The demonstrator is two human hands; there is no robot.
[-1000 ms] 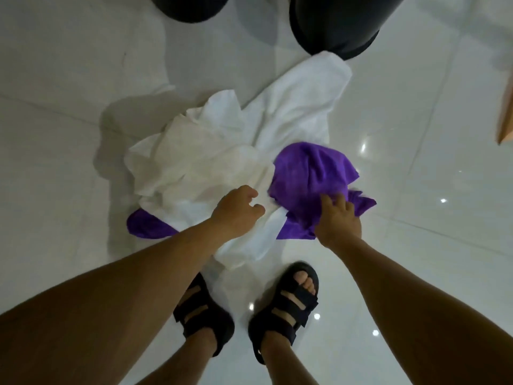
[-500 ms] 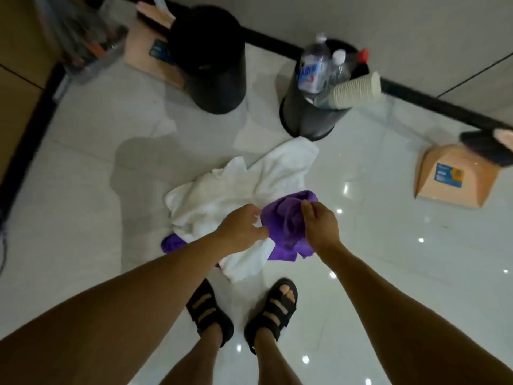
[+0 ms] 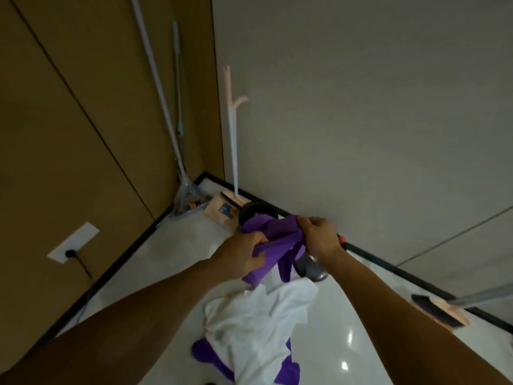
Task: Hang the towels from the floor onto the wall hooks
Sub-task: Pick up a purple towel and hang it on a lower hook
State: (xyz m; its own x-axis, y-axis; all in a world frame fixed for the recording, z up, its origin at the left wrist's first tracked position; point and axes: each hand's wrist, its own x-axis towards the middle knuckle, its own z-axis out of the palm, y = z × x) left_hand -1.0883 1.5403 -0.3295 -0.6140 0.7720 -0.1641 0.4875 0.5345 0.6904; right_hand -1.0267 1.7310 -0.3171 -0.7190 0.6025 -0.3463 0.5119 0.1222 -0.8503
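head view: the left hand (image 3: 238, 257) and right hand (image 3: 319, 234), fingers curled and clamped on bunched edges, hold the purple towel (image 3: 280, 240) above the white towel (image 3: 258, 323) lying on the floor (image 3: 177, 268); the cloth appears light, soft and limp, best gripped near a top hem.

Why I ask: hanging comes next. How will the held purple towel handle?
Probably floppy: the purple towel bunches and droops between left hand and right hand. Likely light, since the two hands' grips alone carry it.
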